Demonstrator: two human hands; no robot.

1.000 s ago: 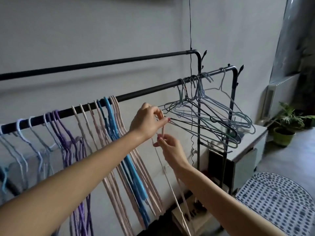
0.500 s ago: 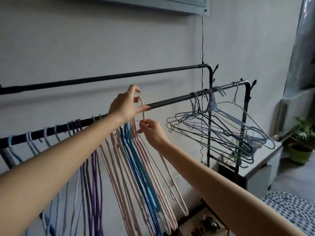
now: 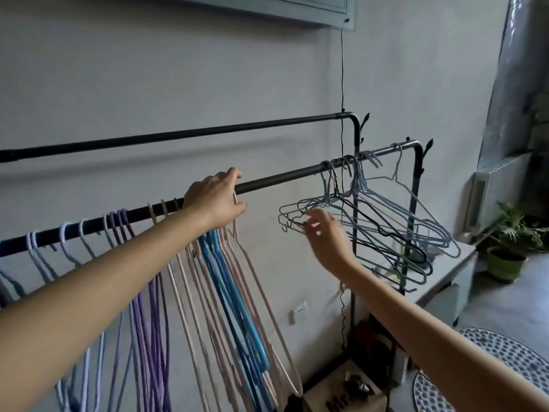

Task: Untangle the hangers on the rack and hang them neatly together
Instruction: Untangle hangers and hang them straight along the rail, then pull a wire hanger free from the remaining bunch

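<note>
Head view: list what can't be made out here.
- Right hand: motion-blurred, so its grip on the tangled wire hangers is unclear.
- Pink hanger: its hook is covered by the left hand at the front rail.
- Purple hangers: bottoms cut off by the frame's lower edge.
- Box lettering: cropped and dark.

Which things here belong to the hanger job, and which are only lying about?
Job: front rail; tangled wire hangers; pink hangers; blue hangers; purple hangers; left hand; right hand.

Lying about: plant; rug; socket; cardboard box.
</note>
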